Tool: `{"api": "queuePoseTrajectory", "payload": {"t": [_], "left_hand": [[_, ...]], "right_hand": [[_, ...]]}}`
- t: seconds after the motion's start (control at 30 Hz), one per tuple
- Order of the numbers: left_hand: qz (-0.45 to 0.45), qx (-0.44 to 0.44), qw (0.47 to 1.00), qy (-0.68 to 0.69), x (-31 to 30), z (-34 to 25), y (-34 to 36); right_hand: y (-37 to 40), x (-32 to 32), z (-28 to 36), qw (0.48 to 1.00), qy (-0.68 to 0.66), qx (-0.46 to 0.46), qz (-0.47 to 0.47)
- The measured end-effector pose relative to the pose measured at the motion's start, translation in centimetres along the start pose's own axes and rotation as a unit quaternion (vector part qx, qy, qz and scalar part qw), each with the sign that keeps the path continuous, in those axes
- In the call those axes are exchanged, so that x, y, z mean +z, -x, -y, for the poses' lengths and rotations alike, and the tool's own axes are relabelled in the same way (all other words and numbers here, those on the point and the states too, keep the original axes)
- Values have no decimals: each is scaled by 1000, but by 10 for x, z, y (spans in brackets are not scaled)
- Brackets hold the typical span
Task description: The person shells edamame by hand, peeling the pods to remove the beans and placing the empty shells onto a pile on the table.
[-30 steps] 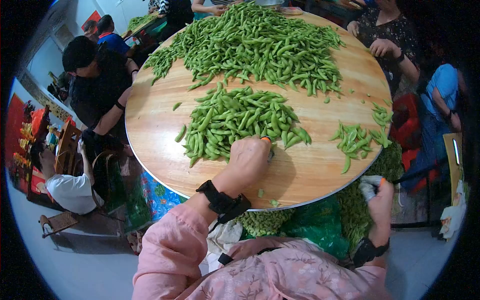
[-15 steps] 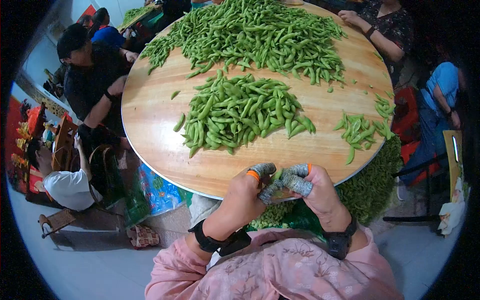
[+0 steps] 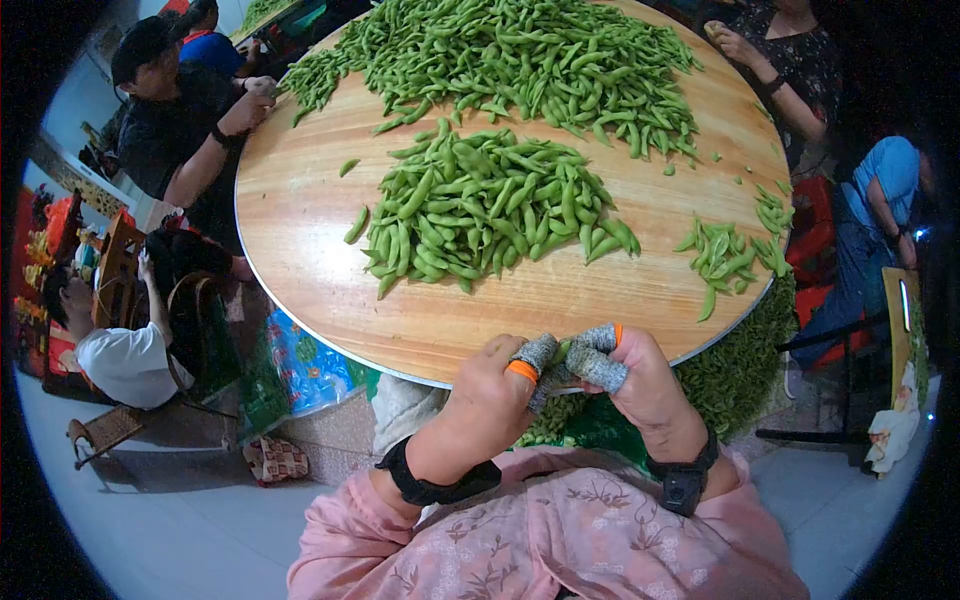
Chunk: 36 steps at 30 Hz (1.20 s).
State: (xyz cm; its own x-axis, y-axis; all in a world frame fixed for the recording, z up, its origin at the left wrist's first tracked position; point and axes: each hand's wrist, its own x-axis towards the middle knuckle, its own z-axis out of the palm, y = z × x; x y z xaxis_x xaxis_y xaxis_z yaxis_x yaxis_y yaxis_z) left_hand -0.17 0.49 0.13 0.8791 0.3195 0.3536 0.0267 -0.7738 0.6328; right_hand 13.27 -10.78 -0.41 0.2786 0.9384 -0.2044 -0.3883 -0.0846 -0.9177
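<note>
the left hand [image 3: 490, 388] and right hand [image 3: 648, 388], fingertips in grey knitted covers [image 3: 602, 370], pinch a green pod [image 3: 563, 350] between them, at the near edge of the round wooden surface [image 3: 400, 335]. a light, steady pinch from both sides should control it without crushing. it is mostly hidden; the piled pods [image 3: 480, 205] beyond look plump, curved and bright green.

Bare wood before pod heap [image 3: 495, 205].
</note>
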Motion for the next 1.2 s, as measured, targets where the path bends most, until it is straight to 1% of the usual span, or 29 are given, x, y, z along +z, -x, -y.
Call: {"api": "queuePoseTrajectory", "payload": {"t": [0.13,0.23,0.3,0.33,0.47,0.53,0.57,0.6,0.63,0.67,0.7,0.73,0.77,0.83,0.9,0.97,1.03,1.07,1.1,1.17,1.2], "left_hand": [[-3,29,999,-29,2,0,1],[-15,44,998,-47,5,0,2],[-19,52,997,-56,7,3,3],[-22,56,996,-66,8,5,4],[-45,54,997,-23,12,9,6],[-108,-19,991,76,17,7,5],[-108,-18,991,76,18,5,4],[-105,-57,984,135,17,2,3],[-101,-96,971,194,16,0,2],[-102,-95,971,193,15,-1,2],[-59,-142,948,278,12,-1,4],[-15,-187,914,359,10,-1,4],[-15,-186,915,358,6,-3,4],[69,-236,890,384,1,-6,4],[85,-218,895,379,1,-7,3],[101,-201,899,375,3,-8,1],[114,-165,908,367,7,-11,-2],[117,-193,905,360,9,-13,-3],[118,-191,905,360,12,-14,-4],[98,-196,928,302,19,-15,-8],[98,-194,928,302,22,-15,-11]], "right_hand": [[-1,3,1,1000,-8,-4,-8],[-4,3,-6,999,16,-20,-22],[-5,5,-7,999,-36,-28,-19],[-5,7,-8,999,-36,-29,-18],[-5,12,-8,998,-17,-62,-16],[-5,12,-9,997,-1,-73,-17],[-4,11,-10,994,38,-98,-27],[-4,10,-10,989,77,-123,-36],[-2,9,-9,989,77,-123,-36],[0,8,-5,985,110,-136,-12],[2,6,-3,979,143,-149,12],[3,4,-3,978,142,-151,11],[4,1,-4,981,137,-138,15],[6,-1,-1,983,132,-128,20],[10,-2,4,988,140,-66,21],[13,-5,4,985,160,-62,12],[17,-7,4,982,180,-56,1],[19,-9,5,977,204,-56,-17],[20,-9,5,971,229,-57,-35],[23,-10,6,974,212,-61,-42],[24,-10,7,978,194,-65,-49]]}}
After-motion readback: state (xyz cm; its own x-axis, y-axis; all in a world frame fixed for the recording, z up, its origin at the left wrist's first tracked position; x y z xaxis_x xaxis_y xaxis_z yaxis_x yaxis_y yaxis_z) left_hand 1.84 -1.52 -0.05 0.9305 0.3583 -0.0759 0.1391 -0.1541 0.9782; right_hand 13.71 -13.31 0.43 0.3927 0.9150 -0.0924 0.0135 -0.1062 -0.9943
